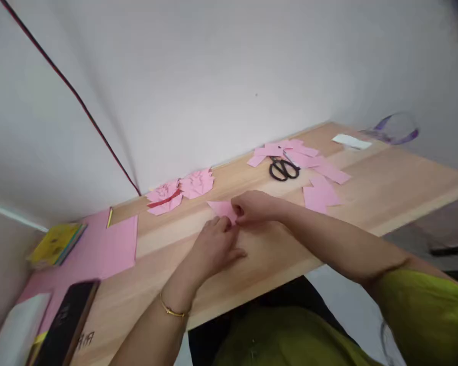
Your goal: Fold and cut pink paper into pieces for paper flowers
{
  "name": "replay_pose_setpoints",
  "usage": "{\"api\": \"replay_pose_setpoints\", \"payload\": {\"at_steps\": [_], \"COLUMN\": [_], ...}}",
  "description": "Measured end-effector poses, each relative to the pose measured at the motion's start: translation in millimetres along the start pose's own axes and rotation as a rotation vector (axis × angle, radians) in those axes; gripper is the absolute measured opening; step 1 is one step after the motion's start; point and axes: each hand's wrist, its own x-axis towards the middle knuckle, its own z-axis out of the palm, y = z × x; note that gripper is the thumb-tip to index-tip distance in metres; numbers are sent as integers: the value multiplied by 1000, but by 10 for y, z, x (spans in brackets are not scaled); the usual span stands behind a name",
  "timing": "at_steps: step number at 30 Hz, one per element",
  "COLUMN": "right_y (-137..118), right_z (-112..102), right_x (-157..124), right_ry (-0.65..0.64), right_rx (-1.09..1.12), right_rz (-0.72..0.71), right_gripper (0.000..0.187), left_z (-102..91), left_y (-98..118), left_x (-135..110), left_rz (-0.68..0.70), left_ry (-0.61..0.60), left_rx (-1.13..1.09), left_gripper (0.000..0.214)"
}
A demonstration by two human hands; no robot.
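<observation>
Both my hands meet over a small pink paper piece (222, 208) lying on the wooden table (275, 254). My left hand (216, 246) presses on its near edge with curled fingers; a gold bracelet circles that wrist. My right hand (254, 207) pinches the paper's right side with fingers closed. Two folded pink paper flowers (181, 190) sit beyond my hands by the wall. Black scissors (283, 169) lie further right among cut pink paper squares (320, 195).
A large pink sheet (110, 246) lies at the left with a stack of coloured paper (55, 244) beside it. A dark phone (66, 325) rests at the near left. A white slip (351, 141) and a clear tape roll (399, 128) sit far right. A cable (80, 104) runs down the wall.
</observation>
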Motion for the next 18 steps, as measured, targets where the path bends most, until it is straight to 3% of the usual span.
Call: {"api": "replay_pose_setpoints", "payload": {"at_steps": [6, 18], "right_y": [15, 176], "right_z": [4, 11], "right_x": [12, 137], "right_ry": [70, 174], "right_rx": [11, 27], "right_rz": [62, 180], "right_gripper": [27, 23], "left_z": [74, 130], "left_y": [-80, -146], "left_x": [-11, -3], "left_rz": [49, 89], "left_ry": [101, 68], "left_rx": [-40, -19], "left_gripper": [54, 63]}}
